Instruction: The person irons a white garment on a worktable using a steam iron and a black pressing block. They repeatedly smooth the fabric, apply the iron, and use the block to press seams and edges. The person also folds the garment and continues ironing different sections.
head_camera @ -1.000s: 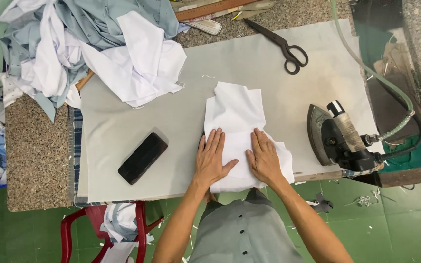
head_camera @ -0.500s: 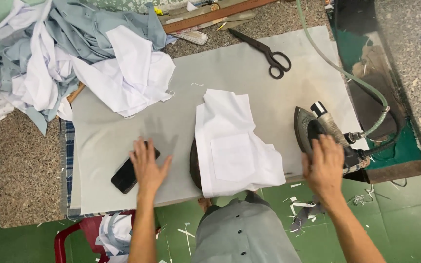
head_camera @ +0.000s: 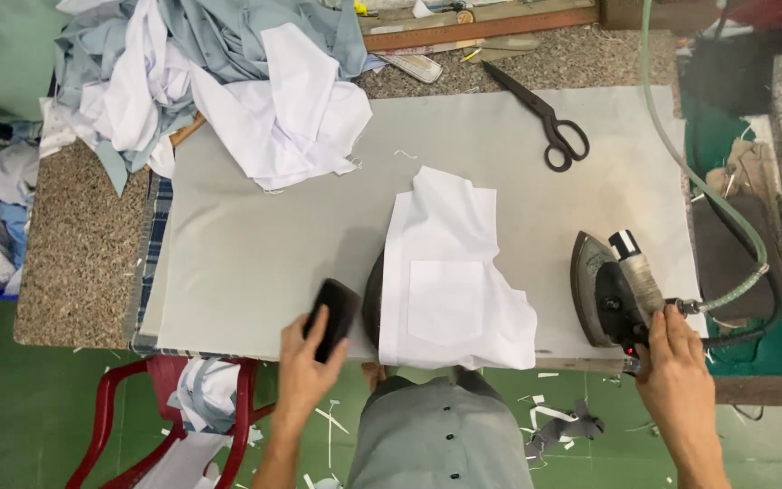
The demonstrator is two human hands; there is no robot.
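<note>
Looking straight down at the person now: a grey shirt (head_camera: 441,435) fills the bottom middle of the view, plain cloth, with a buttoned front running down its centre. Three small dark buttons show along that strip, evenly spaced. The collar edge sits at the top, folded open in a shallow V. Both forearms are bare, no sleeves reaching them, no watch, no bracelet on either wrist. The left hand (head_camera: 305,362) carries no ring or glove. The right hand (head_camera: 676,362) is bare as well, fingers uncovered, nails short.
</note>
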